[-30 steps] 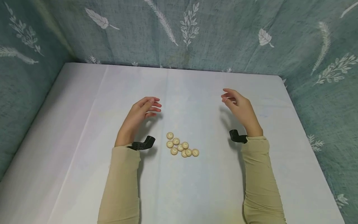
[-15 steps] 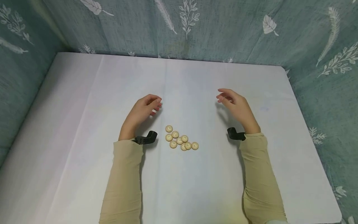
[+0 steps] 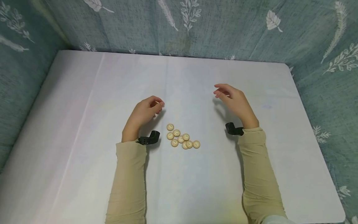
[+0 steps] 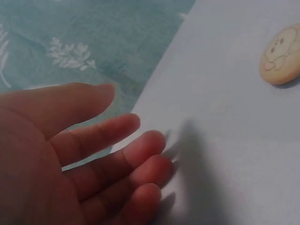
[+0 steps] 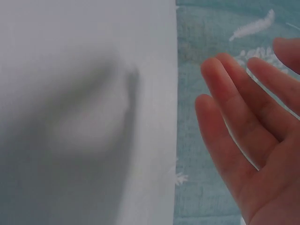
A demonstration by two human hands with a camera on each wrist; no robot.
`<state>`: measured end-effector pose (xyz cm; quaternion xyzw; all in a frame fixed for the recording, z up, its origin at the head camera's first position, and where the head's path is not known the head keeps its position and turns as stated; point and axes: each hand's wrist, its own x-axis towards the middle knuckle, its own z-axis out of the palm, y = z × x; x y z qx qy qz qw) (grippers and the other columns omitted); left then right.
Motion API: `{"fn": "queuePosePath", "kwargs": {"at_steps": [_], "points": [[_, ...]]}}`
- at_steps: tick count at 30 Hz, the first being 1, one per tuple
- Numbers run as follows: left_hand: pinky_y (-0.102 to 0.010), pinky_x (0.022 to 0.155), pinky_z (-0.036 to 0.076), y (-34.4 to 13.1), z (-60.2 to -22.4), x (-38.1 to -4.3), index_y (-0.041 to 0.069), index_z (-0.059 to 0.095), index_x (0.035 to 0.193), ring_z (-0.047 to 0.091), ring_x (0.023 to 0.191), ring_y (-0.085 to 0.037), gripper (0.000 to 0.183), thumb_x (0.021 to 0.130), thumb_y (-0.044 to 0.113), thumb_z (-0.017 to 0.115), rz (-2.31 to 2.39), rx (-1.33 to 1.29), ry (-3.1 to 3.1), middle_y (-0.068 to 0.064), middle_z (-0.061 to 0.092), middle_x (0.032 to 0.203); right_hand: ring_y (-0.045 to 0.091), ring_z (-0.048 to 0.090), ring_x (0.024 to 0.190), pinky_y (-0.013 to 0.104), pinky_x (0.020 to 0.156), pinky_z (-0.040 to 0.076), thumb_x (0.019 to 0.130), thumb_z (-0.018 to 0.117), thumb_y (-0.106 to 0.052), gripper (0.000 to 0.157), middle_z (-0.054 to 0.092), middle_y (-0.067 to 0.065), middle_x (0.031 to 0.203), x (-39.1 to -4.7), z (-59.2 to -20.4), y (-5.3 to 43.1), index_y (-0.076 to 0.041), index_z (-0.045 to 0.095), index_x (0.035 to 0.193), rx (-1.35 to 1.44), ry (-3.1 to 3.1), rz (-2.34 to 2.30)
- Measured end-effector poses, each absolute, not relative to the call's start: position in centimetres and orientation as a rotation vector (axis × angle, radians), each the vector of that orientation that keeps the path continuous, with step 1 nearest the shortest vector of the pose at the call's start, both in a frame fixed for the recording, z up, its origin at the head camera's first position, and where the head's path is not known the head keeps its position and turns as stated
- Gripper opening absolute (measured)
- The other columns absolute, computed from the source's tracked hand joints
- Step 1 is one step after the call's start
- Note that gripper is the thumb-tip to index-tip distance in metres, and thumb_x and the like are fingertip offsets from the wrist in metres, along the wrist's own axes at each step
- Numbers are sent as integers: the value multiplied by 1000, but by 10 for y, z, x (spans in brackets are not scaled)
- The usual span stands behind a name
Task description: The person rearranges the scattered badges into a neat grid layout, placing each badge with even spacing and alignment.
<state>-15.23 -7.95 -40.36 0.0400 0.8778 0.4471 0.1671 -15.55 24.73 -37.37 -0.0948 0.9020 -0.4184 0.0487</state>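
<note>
Leafy teal cloth (image 3: 229, 28), white table (image 3: 195, 180), beige discs (image 3: 181, 139), left hand (image 3: 143, 112), right hand (image 3: 234, 100), fingers (image 4: 146, 145) relaxed, empty

This looks like a small indoor recording nook, screened off with fabric; whether it stands in a home, lab or office cannot be told. Blue-green cloth (image 3: 139, 28) printed with white leaf sprays (image 3: 190, 14) encloses it from about 9 o'clock through 12 to 4, close against a white worktop (image 3: 195, 180). A black wrist camera (image 3: 149, 138) at 8 o'clock and a second camera (image 3: 234, 129) between 3 and 4 suggest filming.
</note>
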Motion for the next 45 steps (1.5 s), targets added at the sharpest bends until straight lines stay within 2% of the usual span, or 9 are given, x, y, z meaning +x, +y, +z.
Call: {"fn": "queuePosePath", "kwargs": {"at_steps": [6,13,17,34,45], "points": [[-33,67,40,-79,-399,-147,19,55,109,54,73,-18,30,89,41,49,1184,118,2534,-2,60,84,14,56,93,32,86,41,91,50,-26,35,61,5,103,-159,-377,237,-13,51,124,-375,2752,-1235],[-33,73,38,-77,-395,-146,18,57,105,50,78,-18,27,85,37,57,997,208,2587,-1,56,90,15,55,95,32,84,42,91,49,-31,36,60,0,105,-146,-390,223,-16,52,124,-410,2745,-1114],[-32,72,37,-76,-394,-147,19,58,100,48,78,-17,24,83,35,59,921,251,2582,-1,55,87,14,55,93,32,83,43,91,50,-31,36,59,-1,104,-139,-395,218,-16,53,123,-427,2731,-1107],[-32,71,37,-71,-394,-147,21,57,98,48,78,-17,22,83,37,60,864,290,2507,0,54,87,12,57,89,33,83,42,91,51,-28,33,61,-2,101,-136,-396,222,-16,54,121,-401,2677,-1141],[-32,71,37,-68,-394,-147,21,57,98,48,78,-18,23,83,37,59,860,270,2516,-1,54,87,11,56,91,31,81,44,90,49,-36,36,60,-6,104,-131,-389,214,-18,54,121,-485,2659,-1108]]}}
